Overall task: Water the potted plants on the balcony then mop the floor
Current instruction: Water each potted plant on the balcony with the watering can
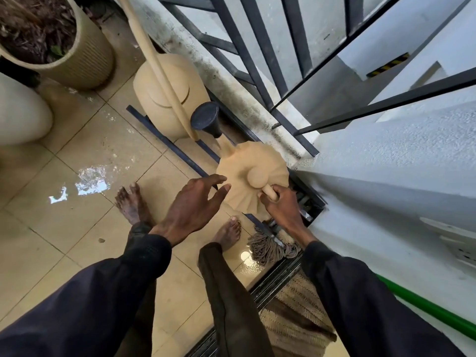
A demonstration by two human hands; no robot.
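Now | right hand [280,207] fingers curled round beige handle [270,192] | left hand [193,207] fingers spread | pot [88,57]: soil [33,27]

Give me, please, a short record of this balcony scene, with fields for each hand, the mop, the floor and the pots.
right hand: grips the handle of the beige fluted can
left hand: fingers spread, beside that can; contact cannot be told
mop: lies on the floor, string head by the door track
floor: beige tiles, wet, with a puddle
pots: ribbed pot with soil, top left; white pot at the left edge
second can: beige, stands by the railing
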